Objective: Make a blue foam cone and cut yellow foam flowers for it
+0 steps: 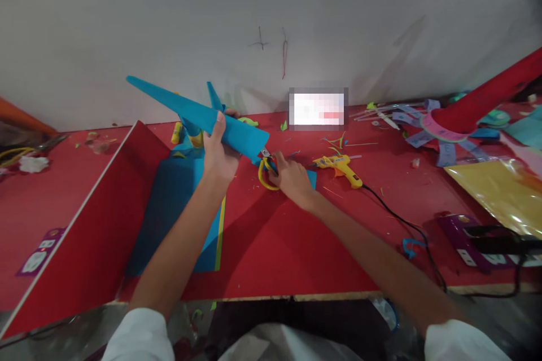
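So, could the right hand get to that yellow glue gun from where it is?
Probably, yes. The glue gun lies close by on the right hand's outer side, with nothing tall between them. That hand is holding scissors at the blue cone, though, so it would likely need to free itself first.

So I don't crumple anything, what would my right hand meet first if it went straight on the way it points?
Past the yellow-handled scissors it holds, your right hand would probably meet the blue cone first, at its wide end, though depth is unclear in this view.
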{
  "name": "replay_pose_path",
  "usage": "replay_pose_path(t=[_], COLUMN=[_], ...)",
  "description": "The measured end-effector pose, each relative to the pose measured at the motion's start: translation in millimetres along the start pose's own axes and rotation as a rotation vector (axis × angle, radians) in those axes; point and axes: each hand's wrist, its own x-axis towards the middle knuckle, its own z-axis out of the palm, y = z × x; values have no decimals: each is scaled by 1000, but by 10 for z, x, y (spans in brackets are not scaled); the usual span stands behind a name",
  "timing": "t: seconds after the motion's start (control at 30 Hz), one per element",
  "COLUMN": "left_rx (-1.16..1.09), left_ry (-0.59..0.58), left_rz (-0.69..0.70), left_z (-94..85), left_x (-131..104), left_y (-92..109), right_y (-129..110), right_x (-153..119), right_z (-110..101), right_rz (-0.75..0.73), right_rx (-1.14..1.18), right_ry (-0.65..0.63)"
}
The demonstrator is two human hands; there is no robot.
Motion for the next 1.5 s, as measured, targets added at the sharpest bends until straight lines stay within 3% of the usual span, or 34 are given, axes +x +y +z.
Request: replay_pose_path(t=[0.1,0.2,0.33,0.5,0.63,0.73,0.83,0.93,1.07,1.2,1.37,1.5], left_rx=[-37,-18,-5,-46,-44,-17,-61,-111,-107,-94,-68,100], left_ry=[36,-6,-59,-74,-98,-126,-164,-206,-249,-307,-380,-546], left_rz=[70,148,219,208,215,186,87,-49,-185,-222,-220,-275], left_z=[1,-36,-58,-19,27,76,129,168,191,202,218,119], left_x=[93,160,173,108,50,-6,-82,-156,-223,-272,-363,-310], left_y=[-1,-17,11,140,259,299,222,18,-261,-360,-413,-426], right_y=[90,176,215,55,-57,-40,27,109,208,258,266,263], right_x=[4,-55,-244,-507,-621,-626,-591,-542,-481,-466,-474,-478], right_z=[-20,-22,9,82,143,131,78,29,-6,-22,16,54], right_rz=[95,140,187,133,143,107,45,36,65,161,215,198], right_rx=[255,704,1358,1592,1648,1640,1693,1700,1605,1407,1208,1153], right_ry=[125,248,134,-58,-163,-129,3,169,366,583,633,676])
